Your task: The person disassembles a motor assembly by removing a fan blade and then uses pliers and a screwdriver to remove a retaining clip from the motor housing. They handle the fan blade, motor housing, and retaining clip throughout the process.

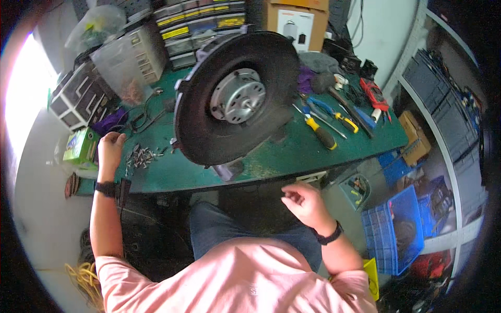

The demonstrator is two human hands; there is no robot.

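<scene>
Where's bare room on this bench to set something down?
Along the green bench's front edge, bare patches lie between the loose metal pieces and round black housing, and between that housing and the yellow-black screwdriver. Crowded: right rear, with hand tools and red multimeter.

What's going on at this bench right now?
A person sits at a green bench where a big round black housing with a silver motor at its centre stands tilted. Neither hand appears to touch it. The left hand is raised near a loose pile of screws; the right hand is in front of the bench edge, fingers curled. Whether either holds something small isn't clear. A yellow-and-black screwdriver lies to the right of the housing.
</scene>
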